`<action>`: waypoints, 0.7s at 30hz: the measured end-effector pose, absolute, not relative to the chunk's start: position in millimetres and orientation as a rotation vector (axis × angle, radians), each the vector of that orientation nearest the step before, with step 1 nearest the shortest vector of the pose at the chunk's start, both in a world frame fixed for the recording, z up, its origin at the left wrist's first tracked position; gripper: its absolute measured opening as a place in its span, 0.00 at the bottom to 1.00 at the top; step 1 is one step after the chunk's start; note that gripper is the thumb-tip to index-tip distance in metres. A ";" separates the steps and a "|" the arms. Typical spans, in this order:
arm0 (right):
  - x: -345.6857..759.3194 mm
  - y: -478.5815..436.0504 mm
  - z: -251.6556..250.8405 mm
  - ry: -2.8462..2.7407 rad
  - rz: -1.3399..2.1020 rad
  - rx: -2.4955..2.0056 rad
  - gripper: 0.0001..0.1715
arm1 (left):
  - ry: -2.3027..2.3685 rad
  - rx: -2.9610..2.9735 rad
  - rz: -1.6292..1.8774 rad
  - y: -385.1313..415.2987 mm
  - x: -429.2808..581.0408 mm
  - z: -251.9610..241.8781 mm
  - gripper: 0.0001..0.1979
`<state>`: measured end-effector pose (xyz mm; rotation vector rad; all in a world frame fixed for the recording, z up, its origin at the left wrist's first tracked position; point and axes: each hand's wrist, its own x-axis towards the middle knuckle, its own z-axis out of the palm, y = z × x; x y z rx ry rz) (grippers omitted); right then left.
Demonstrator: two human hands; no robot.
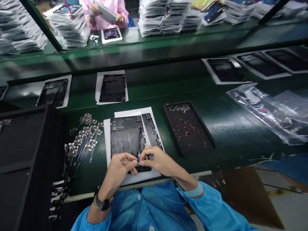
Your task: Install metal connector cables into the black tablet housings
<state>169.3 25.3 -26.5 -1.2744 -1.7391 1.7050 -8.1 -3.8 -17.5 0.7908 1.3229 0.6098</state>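
A black tablet back frame lies on white paper at the table's near edge. A thin flex cable strip runs down over it. My left hand and my right hand meet at the strip's lower end, both pinched on it over the frame's bottom edge. A second dark frame lies partly under the first, to its right.
Several small flex-cable parts lie in rows left of the frame. A black tray sits to the right, plastic bags further right. More frames on paper ride the belt. A person in pink works opposite, among stacks of bags.
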 end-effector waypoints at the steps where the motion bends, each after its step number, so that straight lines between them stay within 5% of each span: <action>1: 169.0 25.0 -26.2 -1.759 1.696 -1.276 0.02 | 1.323 0.795 0.604 -3.5 -8.5 -18.2 0.13; 6: 176.3 35.6 -5.1 -1.975 1.629 -1.220 0.05 | 1.429 1.009 0.506 -5.5 -19.4 -15.0 0.11; 11: 168.4 109.9 27.2 -1.982 1.202 -1.285 0.06 | 1.657 1.582 0.589 2.0 -47.9 -3.5 0.06; 15: 117.6 200.9 28.5 -1.705 1.243 -1.707 0.03 | 1.800 1.759 0.707 51.2 -70.8 -2.2 0.09; 21: 38.6 270.1 18.5 -1.547 1.197 -1.941 0.14 | 1.888 1.681 0.538 129.7 -82.4 -9.4 0.08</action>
